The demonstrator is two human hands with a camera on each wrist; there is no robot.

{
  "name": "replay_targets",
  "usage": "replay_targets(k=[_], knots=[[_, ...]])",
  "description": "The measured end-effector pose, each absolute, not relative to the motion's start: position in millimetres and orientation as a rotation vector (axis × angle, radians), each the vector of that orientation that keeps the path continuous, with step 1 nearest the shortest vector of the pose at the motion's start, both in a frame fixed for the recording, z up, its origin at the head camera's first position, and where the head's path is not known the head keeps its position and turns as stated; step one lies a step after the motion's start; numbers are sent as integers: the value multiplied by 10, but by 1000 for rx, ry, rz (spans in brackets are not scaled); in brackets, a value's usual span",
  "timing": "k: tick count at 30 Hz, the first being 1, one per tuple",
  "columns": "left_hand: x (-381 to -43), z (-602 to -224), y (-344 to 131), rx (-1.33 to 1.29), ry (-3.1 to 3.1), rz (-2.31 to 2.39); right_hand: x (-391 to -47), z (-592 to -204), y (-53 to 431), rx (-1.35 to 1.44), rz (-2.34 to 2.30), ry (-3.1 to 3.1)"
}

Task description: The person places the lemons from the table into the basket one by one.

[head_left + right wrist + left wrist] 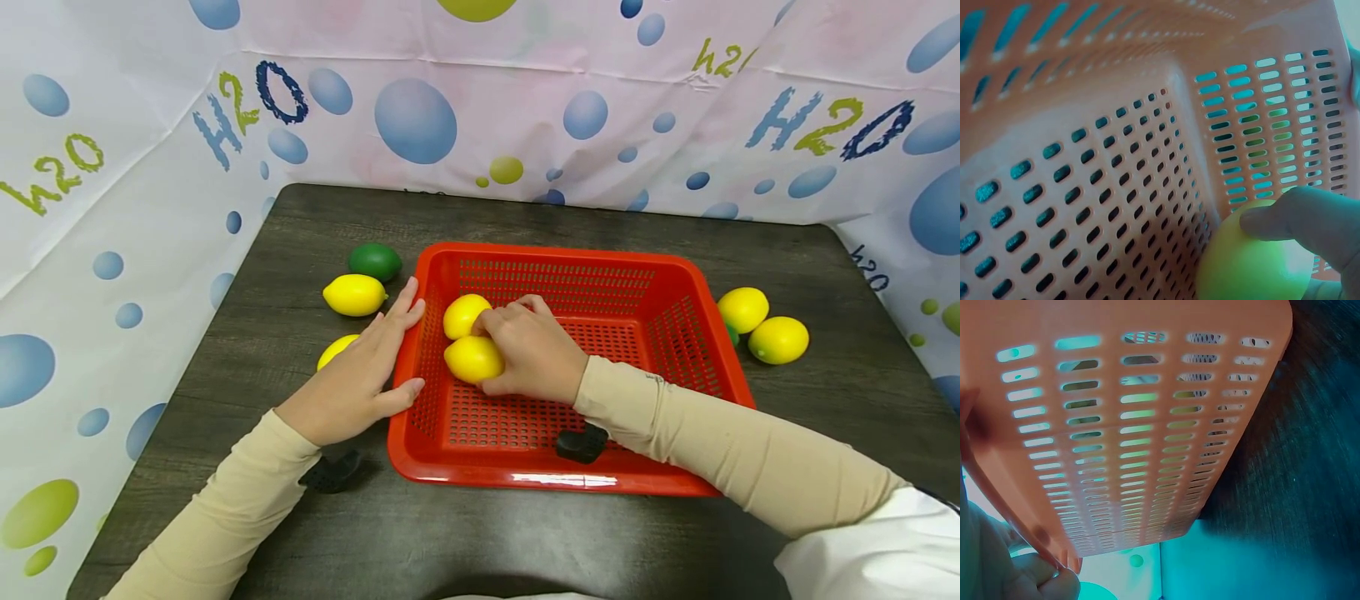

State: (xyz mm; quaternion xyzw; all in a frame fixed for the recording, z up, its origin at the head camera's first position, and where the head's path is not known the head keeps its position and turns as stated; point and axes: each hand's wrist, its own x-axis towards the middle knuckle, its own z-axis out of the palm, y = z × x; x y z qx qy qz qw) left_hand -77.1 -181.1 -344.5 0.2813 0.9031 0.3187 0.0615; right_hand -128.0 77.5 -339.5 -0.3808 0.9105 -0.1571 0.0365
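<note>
A red perforated plastic basket (555,252) sits on the dark wooden table. Inside it, my right hand (536,350) grips a yellow lemon (471,360) near the left end; the right wrist view shows my thumb pressed on this lemon (1254,265). Just behind it, a second lemon (462,315) lies against the left wall. With fingers extended, my left hand (352,383) rests on the basket's left rim from outside. The left wrist view has the slotted outer wall (1104,431) close up, with some fingers at the rim.
Left of the basket lie a green fruit (374,262), a lemon (354,295) and another lemon (332,350) partly behind my left hand. On the right are two lemons, one farther back (743,310) and one nearer (778,341), beside a mostly hidden green fruit (732,334).
</note>
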Motion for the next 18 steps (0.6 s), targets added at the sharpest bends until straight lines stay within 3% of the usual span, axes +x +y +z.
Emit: replay_targets(k=[18], knots=[[-779,-3450,-1813,856,2728,964,-1317,-3421,716,-1153,-497,2794]])
